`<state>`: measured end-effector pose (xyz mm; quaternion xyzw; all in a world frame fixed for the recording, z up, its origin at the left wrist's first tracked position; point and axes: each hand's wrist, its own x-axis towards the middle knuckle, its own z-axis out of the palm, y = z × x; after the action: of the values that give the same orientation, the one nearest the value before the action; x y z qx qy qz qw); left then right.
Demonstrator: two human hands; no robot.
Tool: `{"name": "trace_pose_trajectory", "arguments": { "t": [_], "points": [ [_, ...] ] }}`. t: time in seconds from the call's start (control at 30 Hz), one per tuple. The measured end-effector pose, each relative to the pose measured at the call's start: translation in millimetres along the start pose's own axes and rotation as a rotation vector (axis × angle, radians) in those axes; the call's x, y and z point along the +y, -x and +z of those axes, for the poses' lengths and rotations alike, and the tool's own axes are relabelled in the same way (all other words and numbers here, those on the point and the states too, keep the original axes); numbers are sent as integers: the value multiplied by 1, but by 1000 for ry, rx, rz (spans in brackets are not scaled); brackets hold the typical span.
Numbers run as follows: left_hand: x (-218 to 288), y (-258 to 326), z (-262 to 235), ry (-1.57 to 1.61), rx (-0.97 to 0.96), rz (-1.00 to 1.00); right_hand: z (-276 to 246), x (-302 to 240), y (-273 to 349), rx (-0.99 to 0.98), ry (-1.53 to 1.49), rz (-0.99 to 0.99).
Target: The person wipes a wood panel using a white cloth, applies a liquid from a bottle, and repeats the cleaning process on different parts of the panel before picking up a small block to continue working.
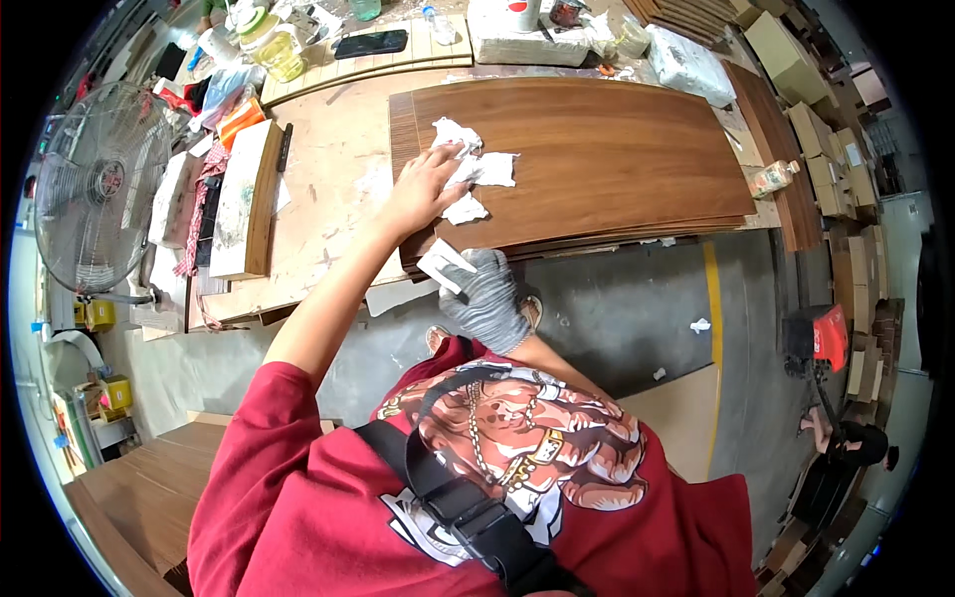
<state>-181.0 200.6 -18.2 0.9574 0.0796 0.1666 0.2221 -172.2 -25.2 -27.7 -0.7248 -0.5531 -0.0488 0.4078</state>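
A crumpled white rag [492,169] lies on the top brown wood-grain board [597,149] of a stack, near its left end. My bare left hand [430,187] presses down on this rag, fingers bent over it, and part of the cloth is hidden beneath them. Below the board's near edge is my right hand [489,300], in a grey knitted glove. Its fingers are closed around a white flat piece [445,265] with a slot-like gap; I cannot make out its kind.
A wooden workbench [328,199] bears the stack. To the left are a wood block [244,199] and a standing fan [104,184]. A phone [370,43] and a yellow-lidded jar [271,45] are at the back. On the right stands a small bottle [774,179]; another person [860,443] is farther off.
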Motion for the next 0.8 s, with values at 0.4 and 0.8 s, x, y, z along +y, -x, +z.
{"name": "trace_pose_trajectory", "arguments": {
  "t": [0.4,0.8],
  "points": [
    [0,0,2,-5,14,-9,-7,5,-7,68,-59,13],
    [25,-9,-6,-74,-65,-110,-155,167,40,573,-171,479]
  ]
}}
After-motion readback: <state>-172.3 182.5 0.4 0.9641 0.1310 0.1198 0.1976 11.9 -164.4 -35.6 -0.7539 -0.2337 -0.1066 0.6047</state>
